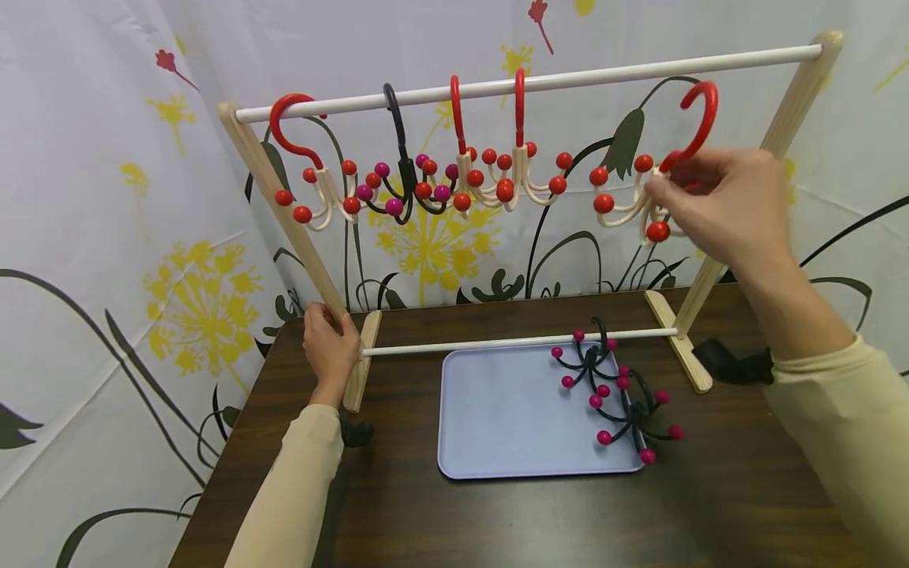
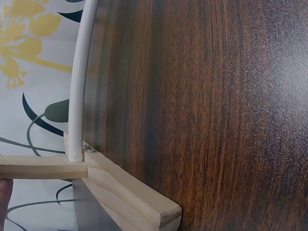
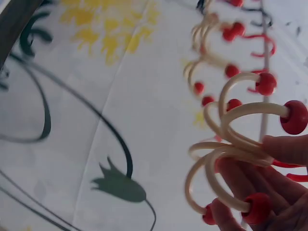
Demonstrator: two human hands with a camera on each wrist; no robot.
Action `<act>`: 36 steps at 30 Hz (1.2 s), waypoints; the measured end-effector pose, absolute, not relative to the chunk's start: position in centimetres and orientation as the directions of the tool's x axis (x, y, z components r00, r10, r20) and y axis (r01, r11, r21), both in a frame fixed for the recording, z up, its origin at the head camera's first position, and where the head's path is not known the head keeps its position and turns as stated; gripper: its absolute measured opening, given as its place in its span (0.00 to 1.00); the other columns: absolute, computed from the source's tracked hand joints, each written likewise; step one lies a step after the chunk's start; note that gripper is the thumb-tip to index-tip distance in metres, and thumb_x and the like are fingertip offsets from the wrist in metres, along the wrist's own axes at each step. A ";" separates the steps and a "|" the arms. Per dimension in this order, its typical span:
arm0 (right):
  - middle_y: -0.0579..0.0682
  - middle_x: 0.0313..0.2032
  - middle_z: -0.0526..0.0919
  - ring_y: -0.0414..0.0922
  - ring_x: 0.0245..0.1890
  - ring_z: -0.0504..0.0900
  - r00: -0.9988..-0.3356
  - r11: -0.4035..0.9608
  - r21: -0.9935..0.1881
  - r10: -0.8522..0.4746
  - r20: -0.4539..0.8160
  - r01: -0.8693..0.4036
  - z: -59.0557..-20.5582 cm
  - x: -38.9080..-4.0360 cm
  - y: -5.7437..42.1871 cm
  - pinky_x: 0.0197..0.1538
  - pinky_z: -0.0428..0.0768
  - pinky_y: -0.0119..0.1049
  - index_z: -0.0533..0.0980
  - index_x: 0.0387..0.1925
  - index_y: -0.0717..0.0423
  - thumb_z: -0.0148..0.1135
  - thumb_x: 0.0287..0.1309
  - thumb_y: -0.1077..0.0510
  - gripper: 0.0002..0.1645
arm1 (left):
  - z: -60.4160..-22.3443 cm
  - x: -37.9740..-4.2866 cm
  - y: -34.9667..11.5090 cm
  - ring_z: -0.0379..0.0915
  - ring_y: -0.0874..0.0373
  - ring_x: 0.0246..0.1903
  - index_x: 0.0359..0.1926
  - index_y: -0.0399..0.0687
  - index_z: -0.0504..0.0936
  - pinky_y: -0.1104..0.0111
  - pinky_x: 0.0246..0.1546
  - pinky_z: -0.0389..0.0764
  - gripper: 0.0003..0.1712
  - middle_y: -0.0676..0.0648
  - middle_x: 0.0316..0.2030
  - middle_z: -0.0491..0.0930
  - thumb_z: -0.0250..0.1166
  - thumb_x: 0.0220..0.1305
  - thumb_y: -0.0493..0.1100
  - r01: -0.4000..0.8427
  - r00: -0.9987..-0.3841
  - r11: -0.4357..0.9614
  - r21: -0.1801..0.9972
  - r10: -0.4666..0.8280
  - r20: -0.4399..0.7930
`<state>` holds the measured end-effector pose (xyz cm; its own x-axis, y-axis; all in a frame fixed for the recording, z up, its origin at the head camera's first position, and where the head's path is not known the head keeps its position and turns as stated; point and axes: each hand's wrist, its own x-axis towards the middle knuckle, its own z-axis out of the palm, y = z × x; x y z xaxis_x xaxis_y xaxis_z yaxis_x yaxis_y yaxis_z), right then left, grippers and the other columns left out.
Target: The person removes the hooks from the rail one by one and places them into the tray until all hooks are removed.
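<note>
My right hand [image 1: 738, 201] pinches a cream scarf hanger [image 1: 642, 209] with a red hook and red ball tips, near the stem. Its hook [image 1: 703, 126] stands just below the rack's white top rail [image 1: 604, 76], seemingly apart from it. In the right wrist view, thumb and fingers close around the hanger's stem [image 3: 240, 151]. My left hand [image 1: 332, 347] holds the rack's left wooden post [image 1: 284, 213] low down; only a fingertip [image 2: 5, 195] shows beside the post in the left wrist view.
On the rail hang a red-hooked cream hanger [image 1: 323, 189], a black hanger [image 1: 407, 173] with magenta balls, and two more cream ones [image 1: 521, 162] mid-rail. Below, two black hangers [image 1: 591, 361] lie on the right side of a pale blue tray [image 1: 497, 418], on a dark wood table [image 1: 398, 489].
</note>
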<state>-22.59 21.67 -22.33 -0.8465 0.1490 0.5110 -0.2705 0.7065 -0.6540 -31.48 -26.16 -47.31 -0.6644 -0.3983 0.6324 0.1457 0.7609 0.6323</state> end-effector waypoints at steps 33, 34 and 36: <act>0.53 0.33 0.88 0.48 0.31 0.83 -0.966 0.668 -0.716 -0.018 0.257 -0.203 -43.7 -23.9 11.7 0.34 0.76 0.44 0.84 0.42 0.57 0.69 0.56 0.60 0.12 | -47.0 -31.3 -25.9 0.68 0.40 0.31 0.41 0.36 0.71 0.47 0.32 0.67 0.13 0.38 0.34 0.69 0.64 0.60 0.38 0.163 -0.664 0.759 0.630 -0.388 0.639; 0.53 0.33 0.88 0.48 0.31 0.82 -0.968 0.672 -0.714 -0.019 0.249 -0.197 -43.9 -24.1 11.7 0.34 0.76 0.43 0.84 0.43 0.57 0.69 0.56 0.60 0.12 | -47.0 -31.3 -25.9 0.68 0.40 0.31 0.41 0.36 0.71 0.48 0.32 0.67 0.13 0.38 0.34 0.69 0.64 0.60 0.38 0.163 -0.664 0.759 0.631 -0.388 0.639; 0.53 0.34 0.87 0.48 0.31 0.82 -0.971 0.681 -0.707 -0.023 0.239 -0.190 -44.2 -24.3 11.8 0.33 0.75 0.43 0.84 0.43 0.57 0.69 0.56 0.60 0.12 | -46.9 -31.2 -25.9 0.68 0.41 0.31 0.41 0.36 0.71 0.47 0.32 0.67 0.13 0.38 0.34 0.69 0.64 0.60 0.38 0.164 -0.663 0.760 0.629 -0.387 0.641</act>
